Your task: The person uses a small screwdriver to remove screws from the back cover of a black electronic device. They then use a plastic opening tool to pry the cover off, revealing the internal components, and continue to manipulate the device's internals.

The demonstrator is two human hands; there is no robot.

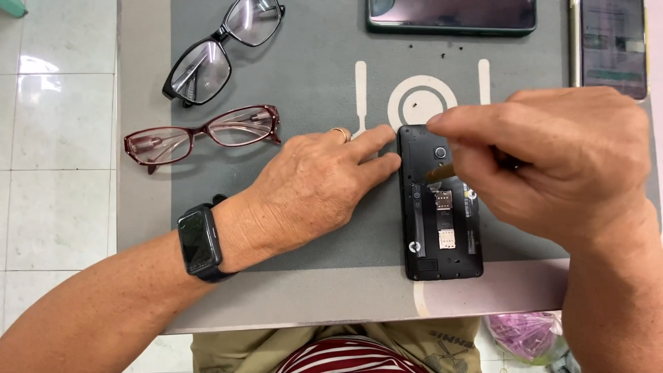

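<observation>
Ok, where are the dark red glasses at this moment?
In the head view, the dark red glasses lie on the grey mat at left, just below the black glasses and left of the left hand.

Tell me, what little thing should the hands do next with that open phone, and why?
Probably ease the thin brownish tool a bit further into the open black phone. The right hand pinches it with its tip near the camera lens, while the left hand's fingers press the phone's left edge on the grey mat.
</observation>
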